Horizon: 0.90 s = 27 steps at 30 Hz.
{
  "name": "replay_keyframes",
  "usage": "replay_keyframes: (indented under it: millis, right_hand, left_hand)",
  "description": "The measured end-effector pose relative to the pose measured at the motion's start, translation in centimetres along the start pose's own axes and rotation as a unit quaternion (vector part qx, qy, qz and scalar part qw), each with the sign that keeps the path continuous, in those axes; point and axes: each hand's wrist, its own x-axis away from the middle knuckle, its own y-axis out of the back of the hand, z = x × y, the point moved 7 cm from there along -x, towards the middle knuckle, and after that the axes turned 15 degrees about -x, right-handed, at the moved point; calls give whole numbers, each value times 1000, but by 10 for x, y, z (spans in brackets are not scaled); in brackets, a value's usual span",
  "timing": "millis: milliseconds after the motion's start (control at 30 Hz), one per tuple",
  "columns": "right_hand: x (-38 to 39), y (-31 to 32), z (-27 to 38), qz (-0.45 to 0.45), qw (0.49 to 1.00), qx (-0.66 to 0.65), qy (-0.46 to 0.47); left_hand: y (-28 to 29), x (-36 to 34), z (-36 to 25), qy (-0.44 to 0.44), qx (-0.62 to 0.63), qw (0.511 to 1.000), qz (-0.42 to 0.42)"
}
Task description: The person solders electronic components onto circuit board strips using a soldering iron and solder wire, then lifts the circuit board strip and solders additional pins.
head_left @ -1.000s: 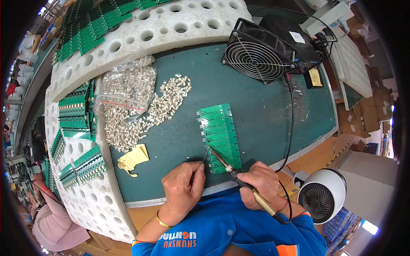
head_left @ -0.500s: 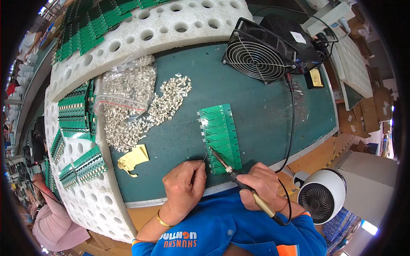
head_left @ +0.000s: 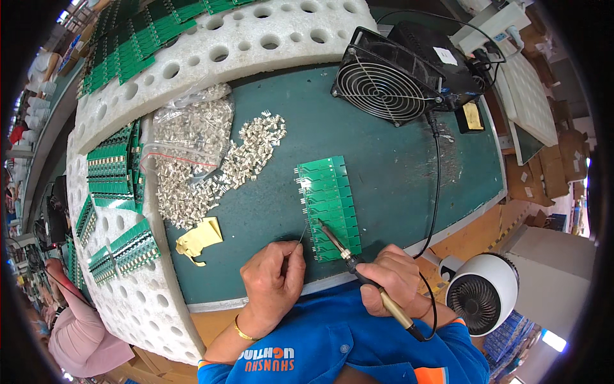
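Note:
A green circuit board panel lies on the dark green work mat, with small connectors along its left edge. My right hand is closed round the handle of a soldering iron, whose tip is at the left-middle part of the panel. Between thumb and forefinger, my left hand pinches a thin solder wire that slants up toward the connector edge, near the iron's tip. Whether wire and tip touch is too small to tell.
Left of the panel are loose white connectors, a plastic bag of connectors and a yellow cloth scrap. White foam carries other boards. A black fan stands behind; the iron's cord runs along the right.
The iron's tip has shifted slightly right and up on the panel. My left hand has drawn a little to the left with the solder wire.

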Motion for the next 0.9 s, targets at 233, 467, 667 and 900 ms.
replay_keyframes:
  millis: [233,467,667,900]
  right_hand:
    - [-4,3,0,-21,1000,0,7]
    - [-5,4,-3,-25,1000,-16,7]
    - [-5,9,-5,-32,999,-36,11]
    - [-5,14,-11,-36,998,-52,14]
  left_hand:
    - [1,2,7,24,16,1000,11]
    - [2,3,10,51,35,998,24]
    - [9,7,12,60,46,997,-7]
    - [10,14,18,70,28,997,21]
